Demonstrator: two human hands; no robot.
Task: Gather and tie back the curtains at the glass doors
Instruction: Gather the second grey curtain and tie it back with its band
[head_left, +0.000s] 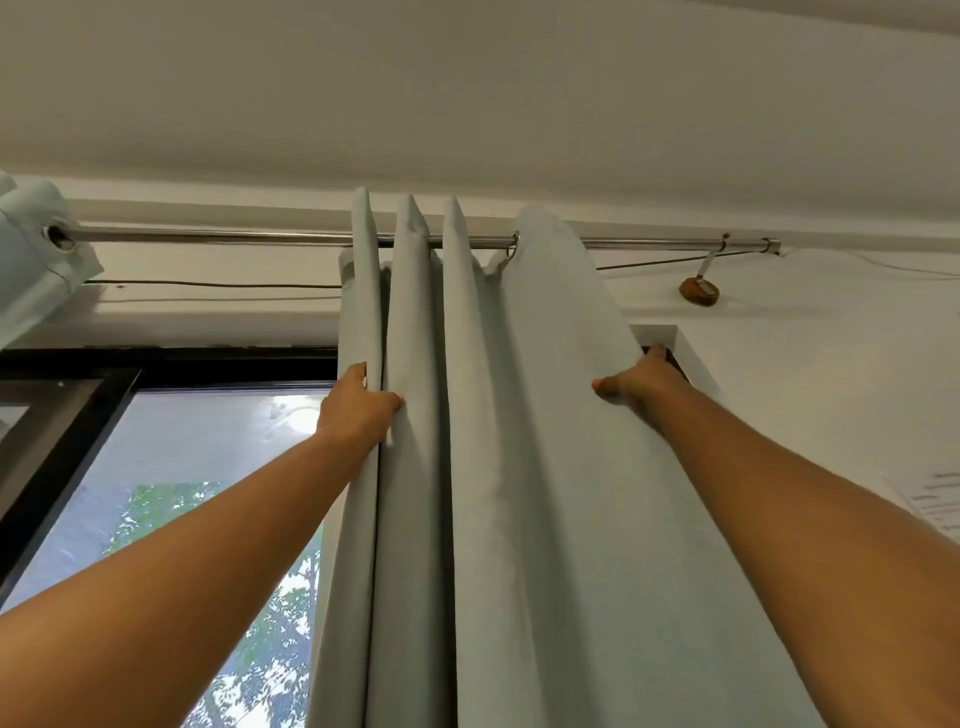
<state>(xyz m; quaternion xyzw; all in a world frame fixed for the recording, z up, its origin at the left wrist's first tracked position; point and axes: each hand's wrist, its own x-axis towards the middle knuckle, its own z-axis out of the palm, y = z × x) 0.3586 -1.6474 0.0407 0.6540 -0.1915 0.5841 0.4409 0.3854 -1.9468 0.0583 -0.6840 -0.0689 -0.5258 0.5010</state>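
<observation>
As I look up along both bare, outstretched arms, the grey curtain (519, 467) hangs from the metal rod (234, 236) in four bunched folds, gathered about the middle of the rod's length. One ring shows on the rod between the third and fourth folds.

My left hand (358, 410) is below the rod on the curtain's leftmost folds. Its fingers curl behind the cloth and its thumb lies across the front, so it grips those folds. My right hand (641, 382) is below the rod at about the same level, on the curtain's outer right edge. Its thumb lies on the front and its fingers go behind the cloth, pinching that edge.

Below the rod's left half the dark-framed glass door (156, 467) stands uncovered, with leaves and bright sky behind it. At the rod's far left end a second curtain (31, 249) of the same pale cloth is bunched up, its eyelet threaded on the rod. A thin dark wire (208, 284) runs along the wall just under the rod. Near the rod's right end a small brown thing (698, 291) hangs from it on a strap; I cannot tell what it is. Well below that end a printed sheet of paper (935, 501) is on the wall.
</observation>
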